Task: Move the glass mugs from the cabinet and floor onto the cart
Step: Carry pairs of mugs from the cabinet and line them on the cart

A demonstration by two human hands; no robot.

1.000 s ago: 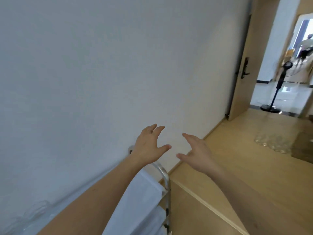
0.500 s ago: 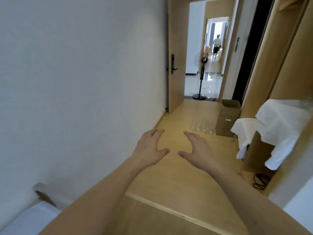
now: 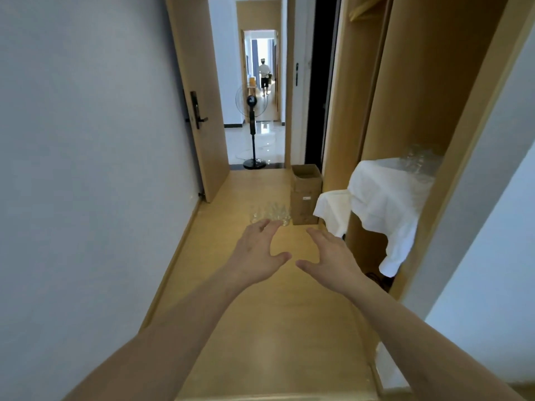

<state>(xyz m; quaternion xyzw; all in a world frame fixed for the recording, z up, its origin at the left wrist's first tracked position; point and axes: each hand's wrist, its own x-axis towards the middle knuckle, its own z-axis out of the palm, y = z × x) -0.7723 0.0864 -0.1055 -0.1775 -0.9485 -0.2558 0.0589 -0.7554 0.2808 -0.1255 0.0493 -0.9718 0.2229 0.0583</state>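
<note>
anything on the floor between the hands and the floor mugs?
Nothing visible. Both hands, left hand and right hand, are empty, with bare wood floor ahead to the mugs. The cardboard box stands just right of them.

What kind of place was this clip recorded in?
Most likely a home or apartment entry hall. A wooden door stands open onto further rooms, a built-in cabinet lines the right wall, and a standing fan is beyond the doorway. Glass mugs sit on the wood floor.
</note>
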